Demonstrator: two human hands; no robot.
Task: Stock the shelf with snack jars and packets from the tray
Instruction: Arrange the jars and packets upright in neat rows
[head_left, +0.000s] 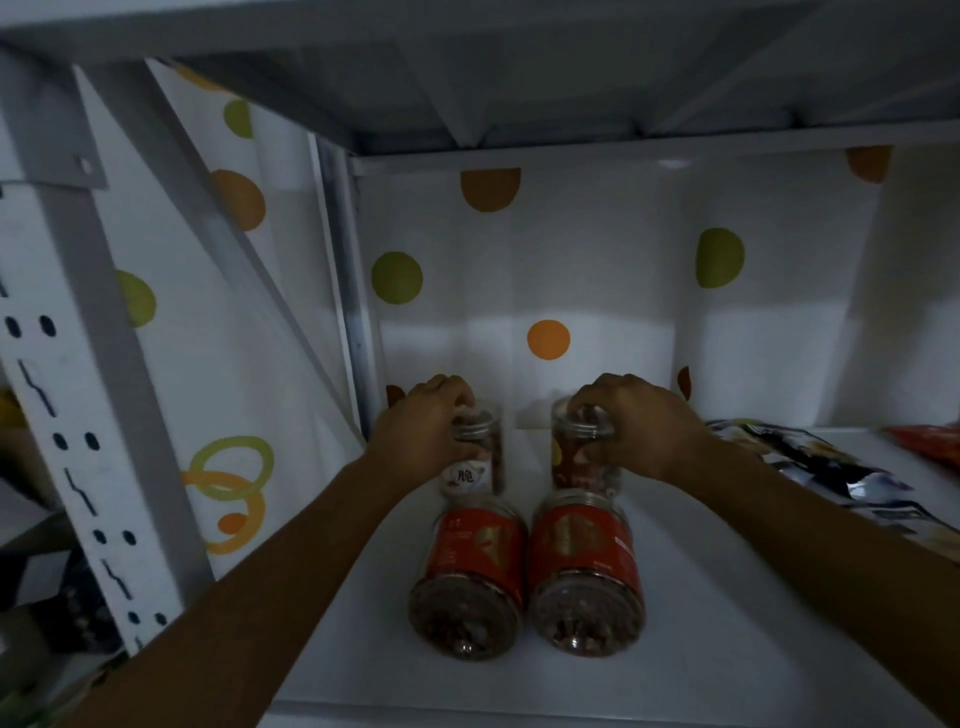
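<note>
Both arms reach deep into a white shelf (727, 597). My left hand (421, 426) grips the top of a clear snack jar with a white label (475, 470) standing at the back left. My right hand (639, 426) grips the top of a second clear jar with a red label (582, 465) at the back, right of the first. In front of them stand two larger red-labelled jars, one on the left (470, 577) and one on the right (587, 574), side by side and nearly touching. Silvery snack packets (831, 467) lie on the shelf to the right.
A white wall sheet with orange and green dots (548, 340) closes the back and left side. A perforated white upright post (78, 415) stands at left. The shelf board above (519, 78) hangs low. A red packet (930, 444) lies at far right.
</note>
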